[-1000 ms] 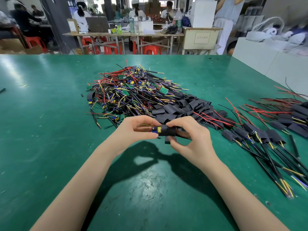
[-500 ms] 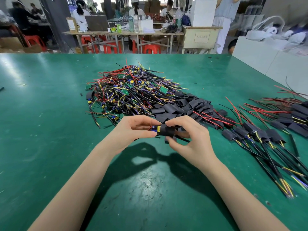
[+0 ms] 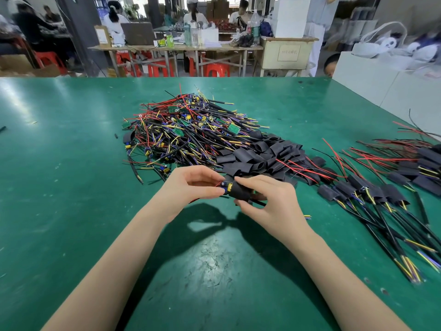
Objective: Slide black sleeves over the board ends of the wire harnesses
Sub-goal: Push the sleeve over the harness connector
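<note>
Mid-sleeving: left hand (image 3: 191, 185) pinching board end (image 3: 227, 186), right hand (image 3: 267, 201) gripping black sleeve (image 3: 239, 191) near loose sleeve pile (image 3: 260, 156); next, push sleeve fully over.

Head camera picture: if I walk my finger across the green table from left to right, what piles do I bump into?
Tangled pile of bare wire harnesses → heap of loose black sleeves → row of sleeved harnesses → another sleeved bunch with red wires at the right edge.
</note>
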`<state>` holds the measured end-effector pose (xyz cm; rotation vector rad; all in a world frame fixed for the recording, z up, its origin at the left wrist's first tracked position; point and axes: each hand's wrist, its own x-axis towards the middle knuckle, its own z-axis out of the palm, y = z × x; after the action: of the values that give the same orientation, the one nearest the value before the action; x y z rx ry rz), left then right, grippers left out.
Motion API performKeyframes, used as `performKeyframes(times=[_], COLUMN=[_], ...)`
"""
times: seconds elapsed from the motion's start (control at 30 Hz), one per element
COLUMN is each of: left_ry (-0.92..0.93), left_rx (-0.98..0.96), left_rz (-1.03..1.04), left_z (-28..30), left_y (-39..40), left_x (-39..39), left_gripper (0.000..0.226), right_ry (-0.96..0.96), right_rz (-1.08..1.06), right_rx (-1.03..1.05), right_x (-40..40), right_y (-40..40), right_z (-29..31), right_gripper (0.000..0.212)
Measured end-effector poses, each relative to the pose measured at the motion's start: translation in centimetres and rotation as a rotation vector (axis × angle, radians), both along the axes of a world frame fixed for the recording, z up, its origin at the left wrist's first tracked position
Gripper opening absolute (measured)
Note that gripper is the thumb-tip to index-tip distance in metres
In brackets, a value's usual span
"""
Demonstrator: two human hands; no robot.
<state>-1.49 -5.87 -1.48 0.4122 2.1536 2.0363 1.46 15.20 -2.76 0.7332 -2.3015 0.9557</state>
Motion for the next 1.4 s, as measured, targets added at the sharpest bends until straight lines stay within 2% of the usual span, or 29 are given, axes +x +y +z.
performKeyframes(times=[0.13, 0.3, 0.4, 0.5, 0.6, 0.87, 1.07, 1.23, 1.4], left_ry=[0.091, 0.107, 0.062, 0.003, -0.008, -0.023, 0.091, 0.179, 0.164], left_rx=[-0.031, -0.039, 0.050, 0.095, 0.042, 0.050, -0.005, -0.069, -0.049], left_rz=[0.002, -0.025, 0.038, 0.099, 0.100, 0.144, 0.165, 0.167, 0.170], left_z=[-0.1, -0.2, -0.1, -0.1, -0.3, -0.6, -0.3, -0.1, -0.5], left_y=[0.3, 0.8, 0.8, 0.5, 0.4, 0.9, 1.1, 0.9, 1.3], left_x=[0.1, 0.3, 0.2, 0.0, 0.0, 0.2, 0.3, 0.3, 0.5], left_gripper=[0.023, 0.023, 0.022, 0.020, 0.020, 0.024, 0.025, 0.024, 0.025], right_ry=[-0.039, -0.091, -0.124, -0.206, -0.245, -0.248, -0.252, -0.267, -0.246], right_rz=[0.004, -0.024, -0.235, -0.409, -0.392, -0.368, -0.323, -0.272, -0.282], right_rx=[0.001, -0.019, 0.003, 0.238, 0.352, 0.305, 0.280, 0.210, 0.254], right_x=[0.2, 0.4, 0.4, 0.4, 0.4, 0.8, 0.8, 0.7, 0.9], right_y=[-0.2, -0.6, -0.5, -0.1, -0.4, -0.8, -0.8, -0.5, -0.9], right_z=[0.1, 0.1, 0.1, 0.1, -0.2, -0.2, 0.4, 0.4, 0.3], right_gripper=[0.035, 0.039, 0.054, 0.050, 0.035, 0.030, 0.030, 0.041, 0.040])
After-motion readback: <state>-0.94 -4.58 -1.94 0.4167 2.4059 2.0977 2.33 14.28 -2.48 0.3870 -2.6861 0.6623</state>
